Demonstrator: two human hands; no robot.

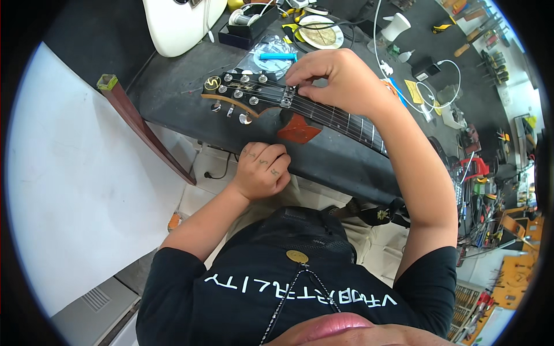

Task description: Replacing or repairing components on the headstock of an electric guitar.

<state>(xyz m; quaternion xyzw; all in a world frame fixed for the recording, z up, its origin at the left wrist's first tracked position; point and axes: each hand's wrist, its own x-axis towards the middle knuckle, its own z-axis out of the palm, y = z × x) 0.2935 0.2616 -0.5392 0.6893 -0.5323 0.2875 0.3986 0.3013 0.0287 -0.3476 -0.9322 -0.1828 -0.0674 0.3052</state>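
Observation:
A dark guitar headstock [225, 86] with silver tuners and a pale wooden edge lies over the black bench. Its neck [358, 130] extends to the right above a red-brown block [303, 132]. My right hand [337, 86] is bent over the metal string nut [287, 97], thumb and forefinger curled close at it; whatever they pinch is too small to make out. My left hand [264, 170] is closed in a loose fist at the bench's front edge, below the headstock, and its palm is hidden.
White guitar body [173, 26], wire spools [245, 18], a dish [320, 34] and a plastic bag [265, 49] lie behind. Cables, bottles and many tools crowd the right side. A white panel [75, 173] and a leaning reddish wooden piece [138, 127] stand left.

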